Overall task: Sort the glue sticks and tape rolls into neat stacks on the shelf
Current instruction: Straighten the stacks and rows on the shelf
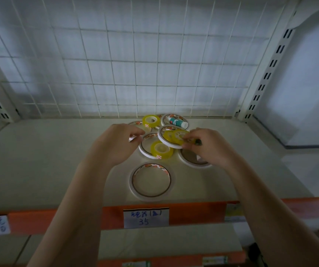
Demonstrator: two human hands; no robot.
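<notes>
Tilted tape roll: a wide white roll (171, 140) sits in the middle of the frame, propped at a slant with a small yellow roll (176, 135) lying on it.
Right hand: the right hand (204, 146) pinches the near right edge of that tilted roll; a dark bit by its fingertips is too small to name.
Left hand: the left hand (120, 140), fingers curled, pinches the rim of another white roll (133, 139) just left of centre.
Scattered rolls: a yellow roll (161, 149) rests in a wide roll (145, 147) between the hands; a lone wide roll (150, 180) lies flat nearer the front edge; one more (193, 160) is half hidden under the right wrist.
Rear cluster: a yellow roll (151, 121) and a glue stick (177, 121), lying across a white roll (175, 120), sit close to the wire grid (135, 64).
Step in hand: I'd say gathering, the rolls still loose and no stack built.
Next move: probably lift both pinched rolls clear and set like upon like, wide with wide, yellow apart; the yellow one riding the tilted roll may slide off unless kept level.
Shelf: the pale shelf (48, 160) carries all of it; an orange front strip (58, 220) bears a handwritten label (146, 217).
</notes>
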